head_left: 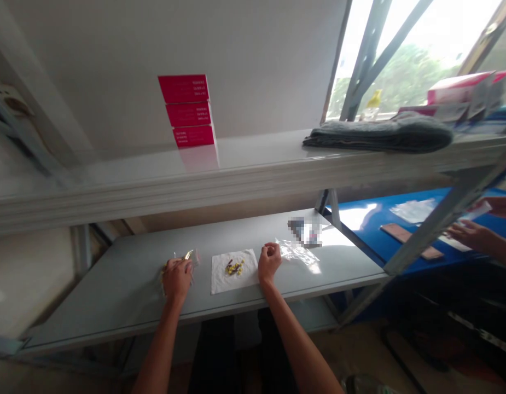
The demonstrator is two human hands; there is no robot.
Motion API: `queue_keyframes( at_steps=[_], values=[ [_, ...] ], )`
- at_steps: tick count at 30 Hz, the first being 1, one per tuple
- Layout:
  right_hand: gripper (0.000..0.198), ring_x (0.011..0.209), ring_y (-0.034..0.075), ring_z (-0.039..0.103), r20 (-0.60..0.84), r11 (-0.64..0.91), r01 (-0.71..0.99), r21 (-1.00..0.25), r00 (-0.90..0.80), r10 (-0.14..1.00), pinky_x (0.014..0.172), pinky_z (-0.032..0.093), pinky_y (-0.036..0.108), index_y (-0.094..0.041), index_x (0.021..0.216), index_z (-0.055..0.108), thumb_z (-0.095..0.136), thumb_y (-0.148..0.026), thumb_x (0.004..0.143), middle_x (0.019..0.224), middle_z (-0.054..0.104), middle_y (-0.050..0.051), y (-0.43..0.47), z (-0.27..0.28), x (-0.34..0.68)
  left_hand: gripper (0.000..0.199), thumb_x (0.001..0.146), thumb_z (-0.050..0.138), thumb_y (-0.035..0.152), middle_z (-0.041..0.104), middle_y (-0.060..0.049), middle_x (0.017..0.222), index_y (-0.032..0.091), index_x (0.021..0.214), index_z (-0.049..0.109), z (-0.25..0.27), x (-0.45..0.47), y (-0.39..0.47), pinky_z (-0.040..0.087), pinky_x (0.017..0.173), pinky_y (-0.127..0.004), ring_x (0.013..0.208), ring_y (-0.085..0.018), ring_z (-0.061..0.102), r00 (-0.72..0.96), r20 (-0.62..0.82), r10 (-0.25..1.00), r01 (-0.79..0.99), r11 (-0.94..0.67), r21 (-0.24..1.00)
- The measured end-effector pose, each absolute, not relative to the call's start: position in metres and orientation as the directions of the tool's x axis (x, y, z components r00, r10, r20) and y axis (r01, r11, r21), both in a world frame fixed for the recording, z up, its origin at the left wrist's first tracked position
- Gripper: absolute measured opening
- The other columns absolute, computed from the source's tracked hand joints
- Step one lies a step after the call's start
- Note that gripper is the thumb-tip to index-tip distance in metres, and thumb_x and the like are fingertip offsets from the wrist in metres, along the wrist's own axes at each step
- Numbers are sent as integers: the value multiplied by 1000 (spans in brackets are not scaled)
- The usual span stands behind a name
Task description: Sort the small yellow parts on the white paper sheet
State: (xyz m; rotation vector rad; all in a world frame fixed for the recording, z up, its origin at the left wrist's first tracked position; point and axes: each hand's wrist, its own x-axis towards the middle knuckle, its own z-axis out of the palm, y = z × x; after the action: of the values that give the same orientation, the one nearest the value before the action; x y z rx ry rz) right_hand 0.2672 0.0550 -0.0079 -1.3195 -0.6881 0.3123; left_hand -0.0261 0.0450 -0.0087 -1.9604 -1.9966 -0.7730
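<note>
A white sheet (219, 278) lies flat on the grey table (125, 279), and a small pile of yellow and dark bits (235, 267) sits on its middle. Left of the sheet, the left hand (178, 278) rests over a clear bag (197, 256) with something yellowish in it; the fingers cover most of the bag, and I cannot tell whether they pinch it or just lie on it. The right hand (269, 262) is at the sheet's right edge, fingers curled in towards the thumb; I cannot tell whether they meet or hold anything. Just right of that hand, and so right of the sheet, lie crumpled clear bags (300, 254), with a pixelated item (306, 232) behind them. Above and beyond the sheet runs a shelf (253, 183) bearing a stack of red boxes (191, 111). Well to the sheet's right, a co-worker's hands (468, 232) are over a blue table (359, 219), near a phone (412, 241).
</note>
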Motion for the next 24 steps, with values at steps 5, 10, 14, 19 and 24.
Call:
queue_keyframes(
  at_steps=[5, 10, 14, 19, 24],
  values=[
    [7, 53, 14, 45, 288, 249, 169, -954, 751, 594, 57, 35, 26, -20, 79, 56, 52, -25, 77, 57, 49, -5, 56, -10, 267, 29, 93, 50, 26, 74, -11, 99, 19, 105, 75, -11, -22, 47, 46, 91, -39, 101, -28, 59, -80, 638, 766, 954, -126, 271],
    [6, 52, 14, 45, 282, 243, 163, -956, 737, 614, 57, 35, 26, -20, 79, 56, 52, -25, 77, 56, 48, -6, 57, -10, 267, 34, 87, 57, 27, 72, -13, 105, 18, 116, 71, -17, -16, 56, 45, 94, -42, 109, -31, 57, -21, 598, 801, 960, -151, 236],
    [6, 51, 14, 44, 273, 244, 151, -958, 736, 619, 55, 34, 26, -20, 79, 56, 52, -25, 77, 55, 46, -7, 56, -11, 268, 28, 89, 53, 24, 73, -11, 92, 20, 108, 74, -18, -15, 57, 44, 94, -42, 106, -31, 57, -72, 604, 794, 955, -120, 272],
    [6, 52, 14, 44, 283, 242, 163, -956, 724, 628, 56, 34, 26, -20, 78, 56, 52, -25, 76, 55, 47, -6, 56, -11, 268, 36, 88, 57, 29, 69, -14, 115, 18, 121, 69, -19, -14, 57, 41, 100, -42, 117, -32, 53, 3, 616, 788, 961, -173, 216],
    [7, 51, 14, 44, 284, 242, 164, -956, 722, 632, 55, 34, 25, -20, 78, 56, 52, -25, 75, 54, 47, -6, 57, -13, 269, 30, 88, 56, 23, 71, -13, 98, 22, 112, 73, -20, -9, 56, 45, 90, -41, 104, -30, 58, -1, 594, 804, 972, -140, 191]
  ],
)
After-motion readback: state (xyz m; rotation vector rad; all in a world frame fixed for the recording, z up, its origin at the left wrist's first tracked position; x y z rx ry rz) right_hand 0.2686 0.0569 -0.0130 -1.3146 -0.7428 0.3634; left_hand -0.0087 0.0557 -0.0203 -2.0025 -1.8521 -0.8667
